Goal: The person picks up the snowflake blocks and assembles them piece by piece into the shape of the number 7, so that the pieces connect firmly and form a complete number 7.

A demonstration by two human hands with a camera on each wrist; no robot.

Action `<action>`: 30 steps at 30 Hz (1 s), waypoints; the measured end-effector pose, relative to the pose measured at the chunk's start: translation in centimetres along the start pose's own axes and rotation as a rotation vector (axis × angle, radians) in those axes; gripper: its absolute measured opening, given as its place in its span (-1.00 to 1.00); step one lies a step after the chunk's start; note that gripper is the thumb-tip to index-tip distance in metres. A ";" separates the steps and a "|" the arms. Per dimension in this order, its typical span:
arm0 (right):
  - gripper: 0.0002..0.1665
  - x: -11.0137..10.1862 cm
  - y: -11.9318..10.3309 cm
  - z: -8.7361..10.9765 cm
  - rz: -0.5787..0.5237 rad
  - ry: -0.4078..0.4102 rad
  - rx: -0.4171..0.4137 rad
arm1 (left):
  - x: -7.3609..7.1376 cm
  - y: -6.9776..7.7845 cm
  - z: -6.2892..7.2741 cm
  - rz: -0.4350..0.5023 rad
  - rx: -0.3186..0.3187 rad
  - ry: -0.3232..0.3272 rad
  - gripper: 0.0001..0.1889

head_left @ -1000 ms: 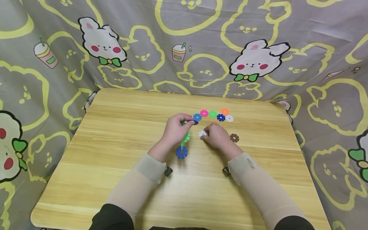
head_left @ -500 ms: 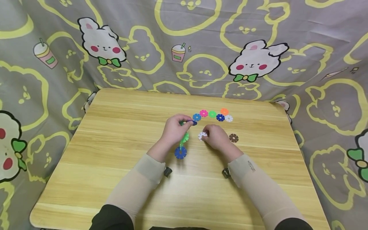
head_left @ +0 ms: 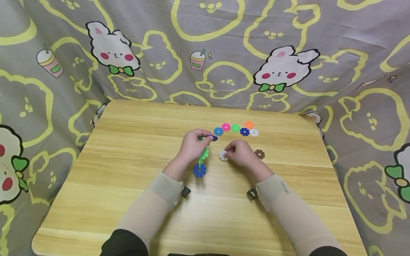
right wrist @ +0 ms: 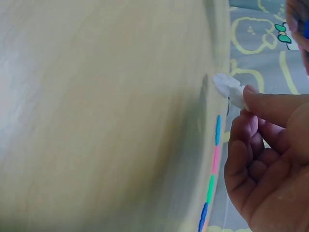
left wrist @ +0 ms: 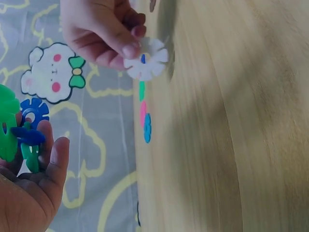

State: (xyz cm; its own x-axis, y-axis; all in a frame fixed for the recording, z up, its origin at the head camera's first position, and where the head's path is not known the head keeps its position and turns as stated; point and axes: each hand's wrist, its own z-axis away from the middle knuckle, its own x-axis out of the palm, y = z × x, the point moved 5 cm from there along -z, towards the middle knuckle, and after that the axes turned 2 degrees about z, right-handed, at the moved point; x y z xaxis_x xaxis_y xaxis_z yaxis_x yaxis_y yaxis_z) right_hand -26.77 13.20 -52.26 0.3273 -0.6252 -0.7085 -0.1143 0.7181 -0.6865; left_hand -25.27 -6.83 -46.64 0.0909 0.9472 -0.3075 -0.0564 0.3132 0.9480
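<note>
My left hand holds a joined chain of slotted snowflake discs just above the table. From the chain a green disc and a blue disc hang toward me, and a dark blue disc sticks out by the fingertips. In the left wrist view, green discs and blue ones cross at their slots; the fingers partly cover them. My right hand pinches a white snowflake disc between thumb and fingers. This disc is apart from the chain.
Loose discs lie in a row toward the back of the wooden table: light blue, pink, green, dark blue, orange and white. A brown disc lies right of my right hand. Patterned curtain surrounds the table.
My right hand has drawn the white disc slightly toward me. The left hand keeps its hold on the chain with hardly any movement. The loose discs stay in place.
</note>
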 end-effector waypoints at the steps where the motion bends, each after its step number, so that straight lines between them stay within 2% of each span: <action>1: -0.88 -0.1 -0.1 0.1 -0.017 -0.009 0.005 | 0.0 0.0 0.0 -0.001 0.000 0.001 -0.82; 6: -0.85 -1.0 -0.7 0.5 -0.080 -0.012 0.012 | -0.1 -0.2 0.0 -0.004 -0.005 0.003 -0.84; 16: -0.71 -3.2 -2.2 1.1 -0.247 0.054 -0.046 | -0.3 -0.7 0.0 0.010 -0.014 -0.008 -0.83; 24: -0.63 -3.4 -2.6 1.3 -0.381 0.068 -0.005 | -0.1 -0.5 0.1 -0.002 0.016 -0.014 -0.85; 30: -0.65 -3.4 -3.0 1.5 -0.405 0.064 -0.017 | -0.1 -0.4 0.4 -0.004 0.019 -0.018 -0.86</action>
State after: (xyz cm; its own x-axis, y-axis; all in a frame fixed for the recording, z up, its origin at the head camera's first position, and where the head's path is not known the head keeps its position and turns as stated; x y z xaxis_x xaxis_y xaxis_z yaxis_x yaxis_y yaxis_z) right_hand -26.13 13.64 -47.52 0.2901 -0.8744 -0.3889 -0.0041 0.4052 -0.9142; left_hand -24.90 -7.03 -46.93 0.1091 0.9446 -0.3094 -0.0369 0.3149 0.9484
